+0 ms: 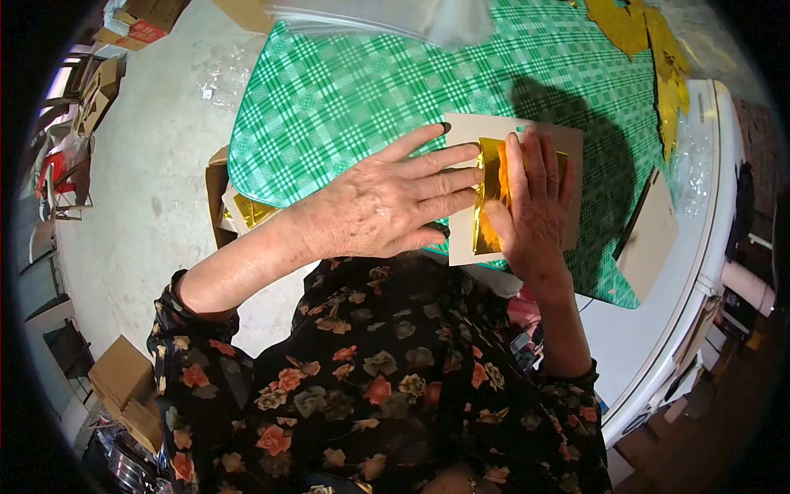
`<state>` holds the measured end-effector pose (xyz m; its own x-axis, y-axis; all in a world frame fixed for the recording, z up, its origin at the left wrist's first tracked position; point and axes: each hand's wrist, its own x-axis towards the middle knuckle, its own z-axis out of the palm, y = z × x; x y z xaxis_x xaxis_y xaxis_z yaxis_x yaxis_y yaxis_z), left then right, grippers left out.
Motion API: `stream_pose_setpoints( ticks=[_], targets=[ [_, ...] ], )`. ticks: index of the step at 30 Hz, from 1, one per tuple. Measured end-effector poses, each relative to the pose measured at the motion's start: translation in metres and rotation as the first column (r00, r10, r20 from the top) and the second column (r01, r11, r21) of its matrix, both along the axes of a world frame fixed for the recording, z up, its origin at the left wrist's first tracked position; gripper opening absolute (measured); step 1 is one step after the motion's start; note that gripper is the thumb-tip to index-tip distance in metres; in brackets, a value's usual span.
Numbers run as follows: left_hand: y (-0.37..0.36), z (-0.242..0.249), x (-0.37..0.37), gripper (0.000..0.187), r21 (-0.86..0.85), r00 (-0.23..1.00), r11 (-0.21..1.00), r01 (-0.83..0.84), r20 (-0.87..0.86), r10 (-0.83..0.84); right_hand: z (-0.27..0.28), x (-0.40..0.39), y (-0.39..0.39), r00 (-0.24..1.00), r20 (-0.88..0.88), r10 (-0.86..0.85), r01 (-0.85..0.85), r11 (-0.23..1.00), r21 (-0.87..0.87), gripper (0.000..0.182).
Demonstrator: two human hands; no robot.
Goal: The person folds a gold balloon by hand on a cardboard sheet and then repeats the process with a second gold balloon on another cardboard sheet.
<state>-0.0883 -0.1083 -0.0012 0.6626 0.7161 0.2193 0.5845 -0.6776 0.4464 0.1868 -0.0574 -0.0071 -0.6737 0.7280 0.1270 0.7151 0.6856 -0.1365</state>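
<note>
A shiny gold foil sheet [488, 226] lies on a pale cardboard sheet [471, 125] at the near edge of the table. My left hand [395, 198] reaches in from the left, fingers spread flat, its fingertips at the foil's left edge. On the foil's right part rests my right hand [535, 202], palm down with fingers stretched out. The foil under the right hand is partly hidden. Neither hand is closed around anything.
A green checked cloth [346, 107] covers the table. Clear plastic sheets [411, 18] lie at its far edge, yellow material [629, 33] at the far right. Another cardboard piece [650, 239] lies at right. A box [218, 198] with gold foil stands left of the table.
</note>
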Motion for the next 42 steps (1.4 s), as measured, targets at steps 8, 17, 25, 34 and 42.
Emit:
stream_pose_setpoints(
  ticks=[8, 17, 25, 34, 42],
  targets=[
    [-0.004, -0.004, 0.007, 0.063, 0.046, 0.998, 0.997, -0.061, -0.017, 0.062, 0.004, -0.002, -0.001, 1.0, 0.005, -0.008, 0.008, 1.0, -0.017, 0.085],
    [-0.009, -0.007, 0.017, 0.068, 0.059, 0.998, 0.996, -0.064, -0.005, 0.064, 0.003, -0.003, -0.001, 1.0, 0.001, -0.004, 0.004, 1.0, -0.012, 0.091],
    [0.008, 0.015, 0.01, 0.073, 0.133, 0.998, 0.991, 0.005, -0.061, 0.003, 0.004, -0.002, -0.001, 0.999, 0.04, 0.004, -0.005, 1.0, 0.026, 0.087],
    [0.033, -0.003, 0.002, 0.066, 0.112, 0.973, 0.967, 0.231, -0.023, -0.229, 0.005, -0.003, -0.002, 0.999, 0.032, -0.002, 0.002, 1.0, 0.014, 0.087],
    [0.037, -0.001, -0.002, 0.067, 0.072, 0.964, 0.962, 0.264, 0.001, -0.264, 0.004, -0.002, -0.002, 1.0, 0.021, -0.007, 0.006, 1.0, 0.003, 0.09]
  ],
)
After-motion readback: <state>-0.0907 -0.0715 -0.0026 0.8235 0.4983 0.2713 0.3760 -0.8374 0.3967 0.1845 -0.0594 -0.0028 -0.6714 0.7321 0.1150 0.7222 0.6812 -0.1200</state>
